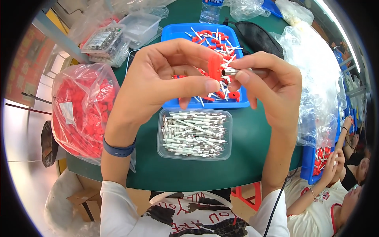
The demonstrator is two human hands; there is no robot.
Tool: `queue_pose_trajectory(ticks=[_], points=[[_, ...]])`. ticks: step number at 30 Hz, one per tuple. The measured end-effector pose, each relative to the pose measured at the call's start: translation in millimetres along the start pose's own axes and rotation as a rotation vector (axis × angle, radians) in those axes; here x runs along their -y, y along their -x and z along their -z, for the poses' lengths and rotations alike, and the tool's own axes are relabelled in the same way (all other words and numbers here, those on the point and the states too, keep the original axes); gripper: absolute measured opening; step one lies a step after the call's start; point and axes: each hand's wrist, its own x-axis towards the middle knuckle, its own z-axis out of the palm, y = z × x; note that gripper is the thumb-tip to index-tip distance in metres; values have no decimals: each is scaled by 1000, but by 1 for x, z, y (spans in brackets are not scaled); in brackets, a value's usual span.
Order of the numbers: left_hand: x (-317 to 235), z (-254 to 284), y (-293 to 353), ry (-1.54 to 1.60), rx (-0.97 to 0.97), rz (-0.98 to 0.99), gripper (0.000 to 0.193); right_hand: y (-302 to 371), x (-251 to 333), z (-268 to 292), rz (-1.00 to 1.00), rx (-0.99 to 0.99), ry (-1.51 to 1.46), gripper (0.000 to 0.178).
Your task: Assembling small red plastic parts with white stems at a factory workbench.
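My left hand (152, 75) pinches a flat red plastic piece (214, 68) on edge between thumb and fingers. Facing it, my right hand (274, 85) grips a slim metal-tipped rod (228, 72), its shiny tip close to the red piece; whether they touch I cannot tell. Both hands are held above a blue tray (237, 104) where red pieces with white rods in them lie in a jumble. Nearer to me, a clear plastic box (195, 158) is full of white rods (189, 134) with metal ends.
On the left sits a clear bag of red pieces (85, 108). Clear tubs (142, 25), a water bottle (211, 14) and a black mesh pouch (258, 37) stand farther back. Plastic bags (316, 79) cover the right side. A co-worker's hands (334, 164) work over another blue tray (308, 168).
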Motion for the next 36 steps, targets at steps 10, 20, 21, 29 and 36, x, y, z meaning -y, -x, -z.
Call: queue_pose_trajectory(ticks=[10, 20, 21, 29, 36], points=[[8, 5, -4, -59, -21, -99, 30, 2, 1, -1, -16, -31, 175, 15], [14, 6, -6, -20, -30, -153, 23, 1, 0, 0, 44, -7, 203, 12], [15, 7, -6, -21, -30, -151, 23, 1, 0, 0, 31, -8, 215, 12], [14, 6, -8, -181, -64, -226, 20, 1, -1, 1, 1, 39, 235, 13], [21, 6, -8, -134, -7, -313, 20, 1, -3, 3, 133, 24, 356, 13]])
